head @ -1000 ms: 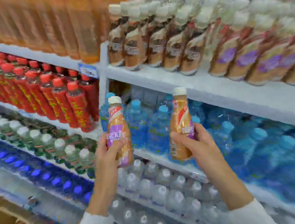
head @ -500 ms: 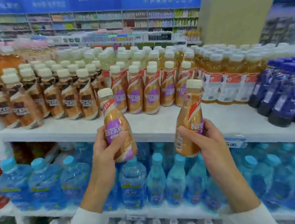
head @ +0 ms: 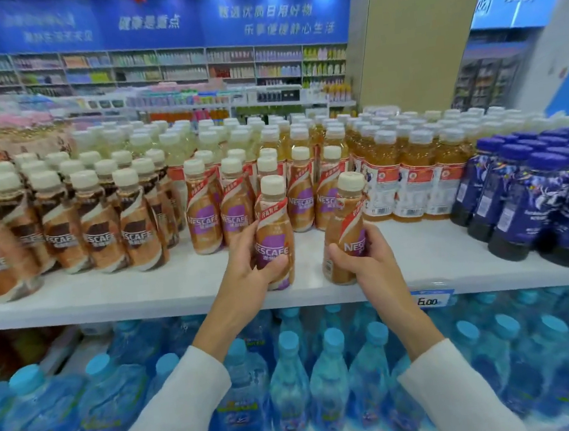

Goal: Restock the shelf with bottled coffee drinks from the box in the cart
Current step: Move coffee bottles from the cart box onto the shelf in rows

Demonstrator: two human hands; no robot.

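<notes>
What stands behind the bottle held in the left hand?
More purple-label coffee bottles stand upright on the white shelf behind the bottle in the left hand; it covers most of the one directly behind.

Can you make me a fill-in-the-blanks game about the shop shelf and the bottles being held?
1. The left hand grips the left bottle and the right hand the right bottle, ____ coffee drinks altogether.
2. The left bottle's label reads ____.
3. The water bottles under the white shelf have ____ caps.
4. The dark blue bottles stand to the ____ of the hands.
Missing words: two; NESCAFE; blue; right.
</notes>
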